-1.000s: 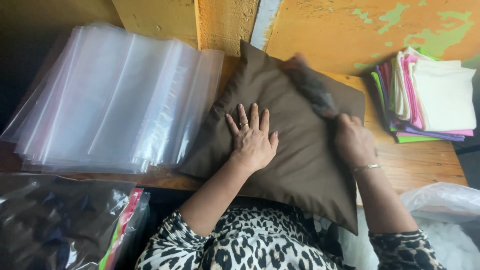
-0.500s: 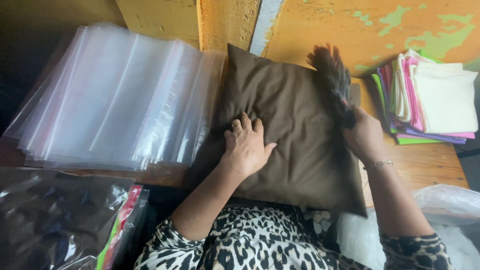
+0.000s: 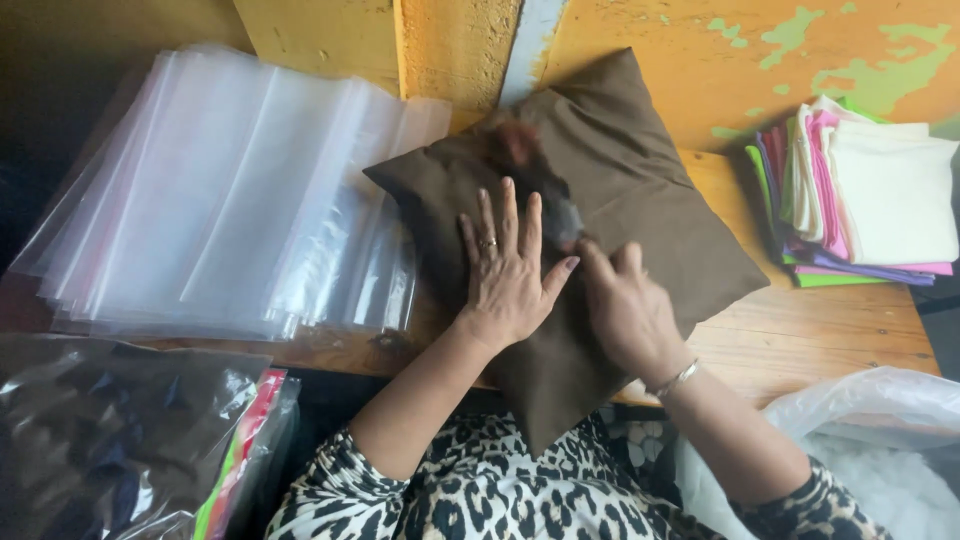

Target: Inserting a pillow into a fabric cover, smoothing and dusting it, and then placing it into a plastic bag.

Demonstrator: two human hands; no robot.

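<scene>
The left hand (image 3: 510, 270) is lying spread flat on the brown cushion (image 3: 640, 210) resting cornerwise on the wooden tabletop (image 3: 830, 330), while the right hand (image 3: 625, 305) is gripping a blurred dark brush (image 3: 535, 180), seemingly sweeping the fabric clean; the next stroke calls for steady pressure.

We count one brown cushion (image 3: 640, 210), one dark brush (image 3: 535, 180), two hands on it, one stack of clear plastic bags (image 3: 220, 190), sheets too many to tell, one pile of folded coloured cloths (image 3: 860, 190), one white stuffing bag (image 3: 880, 440)
</scene>
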